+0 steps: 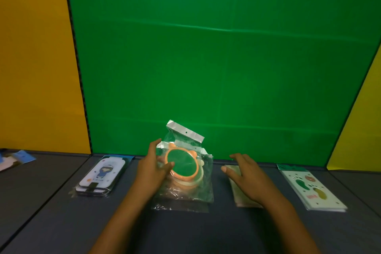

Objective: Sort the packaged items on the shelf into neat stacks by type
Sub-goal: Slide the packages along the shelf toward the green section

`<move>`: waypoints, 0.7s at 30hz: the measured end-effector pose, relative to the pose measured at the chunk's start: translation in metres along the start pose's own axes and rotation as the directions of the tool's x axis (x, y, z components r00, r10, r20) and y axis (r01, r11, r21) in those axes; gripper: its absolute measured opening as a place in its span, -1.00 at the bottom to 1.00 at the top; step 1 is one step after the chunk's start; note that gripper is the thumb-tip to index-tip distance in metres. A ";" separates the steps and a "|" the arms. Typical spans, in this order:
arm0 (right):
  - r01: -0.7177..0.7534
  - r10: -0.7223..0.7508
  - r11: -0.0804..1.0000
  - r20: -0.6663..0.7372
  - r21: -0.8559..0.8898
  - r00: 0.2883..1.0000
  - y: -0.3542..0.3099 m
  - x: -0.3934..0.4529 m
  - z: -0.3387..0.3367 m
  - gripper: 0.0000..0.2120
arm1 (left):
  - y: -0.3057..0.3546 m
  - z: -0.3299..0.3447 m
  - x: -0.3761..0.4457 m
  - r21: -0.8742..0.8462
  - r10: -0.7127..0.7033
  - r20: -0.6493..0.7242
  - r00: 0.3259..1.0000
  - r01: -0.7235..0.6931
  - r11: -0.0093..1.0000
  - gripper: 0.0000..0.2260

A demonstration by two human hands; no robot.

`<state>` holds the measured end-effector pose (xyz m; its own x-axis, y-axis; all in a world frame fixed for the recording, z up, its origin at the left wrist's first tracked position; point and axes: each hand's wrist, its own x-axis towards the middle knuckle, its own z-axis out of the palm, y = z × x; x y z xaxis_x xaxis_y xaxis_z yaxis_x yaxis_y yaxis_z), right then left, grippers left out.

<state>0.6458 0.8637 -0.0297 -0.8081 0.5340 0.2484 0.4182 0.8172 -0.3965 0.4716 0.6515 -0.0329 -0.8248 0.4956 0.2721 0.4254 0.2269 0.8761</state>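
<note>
The shelf [185, 231] is a dark grey surface backed by a green panel [206, 57], with yellow panels [37, 57] at either side. Four groups of packets lie in a row near its back edge, each well apart from the next, which suggests one place per type.

At the right end sits a stack of white cards [311, 187] printed with footprints, edges squared. Towards the left lies a stack of phone cases [101, 175] in clear sleeves. At the far left edge a blue packet [18, 158] is only partly visible.

At the centre lies a pile of bagged round orange-rimmed mirrors [182, 166]. The left hand [153, 168] grips the top bag, thumb on the disc and fingers behind, tilting it up, apparently to seat it on the bags below.

The right hand [246, 173] rests spread and flat on a pale stack [242, 192] just right of centre, probably to steady it.
</note>
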 end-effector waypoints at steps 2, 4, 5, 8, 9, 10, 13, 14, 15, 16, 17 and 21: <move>-0.005 0.005 1.000 0.007 0.004 1.000 0.001 0.001 0.002 -0.43 | 0.000 0.000 -0.003 0.149 0.049 -0.001 0.999 -0.048 0.988 -0.41; 0.001 -0.001 1.000 0.002 0.009 1.000 0.000 0.002 0.004 -0.44 | -0.003 0.000 -0.005 0.287 0.105 0.008 0.994 -0.103 0.952 -0.49; 0.006 -0.006 1.000 0.000 0.008 1.000 0.000 0.002 0.004 -0.45 | -0.005 0.001 -0.005 0.344 0.121 0.018 0.993 -0.120 0.931 -0.50; 0.014 -0.014 1.000 0.005 0.006 1.000 -0.003 0.003 0.006 -0.46 | -0.014 0.002 -0.003 0.409 0.097 0.051 0.994 -0.109 0.906 -0.49; 0.014 -0.014 1.000 0.007 0.007 1.000 -0.004 0.003 0.006 -0.45 | -0.015 0.002 -0.003 0.403 0.091 0.057 0.994 -0.106 0.909 -0.49; 0.014 -0.014 1.000 0.007 0.008 1.000 -0.004 0.002 0.005 -0.45 | -0.015 0.003 -0.002 0.390 0.086 0.063 0.994 -0.104 0.915 -0.49; 0.014 -0.014 1.000 0.008 0.012 1.000 -0.002 0.000 0.005 -0.45 | -0.012 0.003 -0.004 0.358 0.097 0.064 0.993 -0.114 0.927 -0.48; 0.010 -0.010 1.000 0.010 0.014 1.000 -0.001 0.000 0.004 -0.44 | -0.011 0.004 -0.004 0.348 0.095 0.062 0.994 -0.110 0.931 -0.47; 0.006 -0.006 1.000 0.011 0.014 1.000 0.000 -0.001 0.004 -0.44 | -0.010 0.004 -0.004 0.338 0.096 0.061 0.994 -0.111 0.935 -0.47; 0.003 -0.004 1.000 0.010 0.011 1.000 0.001 -0.002 0.003 -0.44 | -0.009 0.005 -0.004 0.329 0.098 0.062 0.993 -0.113 0.938 -0.47; 0.002 -0.003 1.000 0.007 0.007 1.000 0.002 -0.003 0.002 -0.44 | -0.009 0.005 -0.004 0.323 0.101 0.060 0.993 -0.115 0.939 -0.47; 0.000 0.000 1.000 -0.011 0.000 1.000 0.005 -0.007 -0.001 -0.45 | -0.007 0.006 -0.004 0.329 0.108 0.047 0.993 -0.117 0.937 -0.46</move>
<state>0.6540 0.8645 -0.0323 -0.8033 0.5367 0.2581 0.4185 0.8171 -0.3964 0.4747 0.6527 -0.0425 -0.7557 0.5559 0.3463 0.6181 0.4305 0.6577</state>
